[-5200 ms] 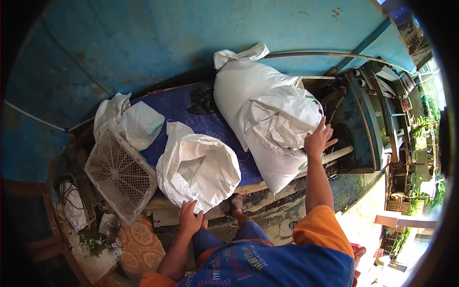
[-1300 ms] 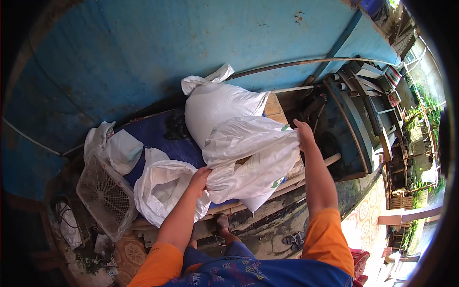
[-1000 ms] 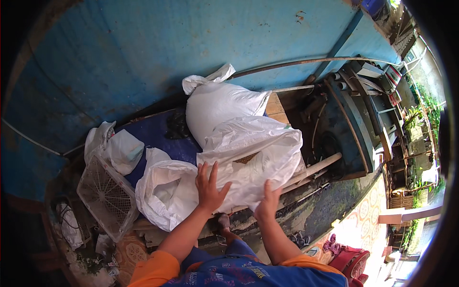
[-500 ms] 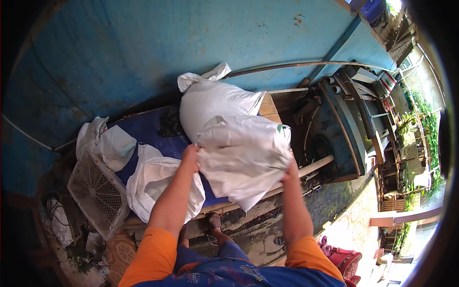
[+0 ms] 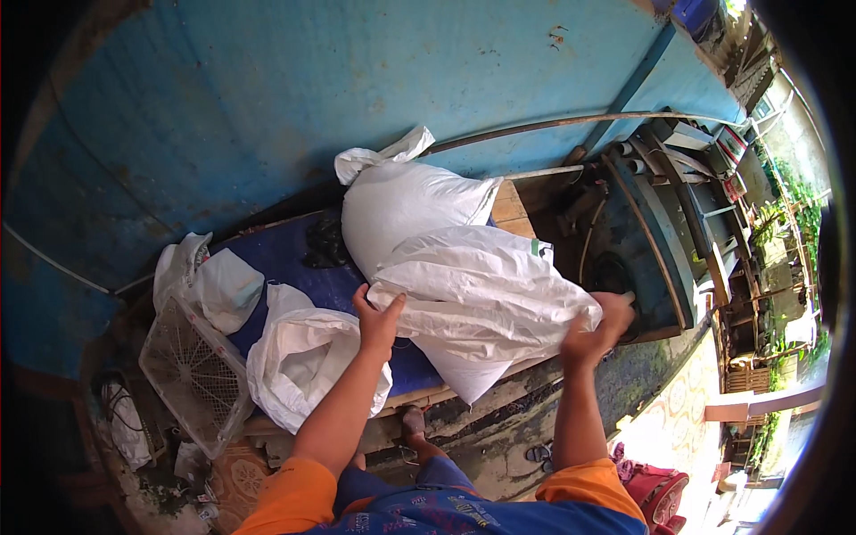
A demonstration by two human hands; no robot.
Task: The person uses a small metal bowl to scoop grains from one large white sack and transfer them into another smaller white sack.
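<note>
A white woven sack (image 5: pixel 481 285) is stretched sideways between my two hands, its cloth creased and mostly flat. My left hand (image 5: pixel 379 316) pinches its left edge between thumb and fingers. At the right end my right hand (image 5: pixel 599 328) grips a bunched corner. Behind it stands a full, bulging white sack (image 5: pixel 406 205) with a twisted top, partly covered by the held one. To the left of my left forearm sits an open white sack (image 5: pixel 312 352) with its mouth rolled outward; its contents are pale and hard to make out.
The sacks rest on a blue-covered platform (image 5: pixel 308 267) against a blue wall (image 5: pixel 339 80). At its left are a white plastic bag (image 5: pixel 227 290) and a clear plastic basket (image 5: pixel 192 374). A black plastic bag (image 5: pixel 323 241) lies by the full sack. Sandals (image 5: pixel 539 455) and a red bag (image 5: pixel 658 490) are on the ground.
My right hand has moved outward to the right, pulling the sack wider and flatter. My left hand has shifted slightly right and down, still holding the edge.
</note>
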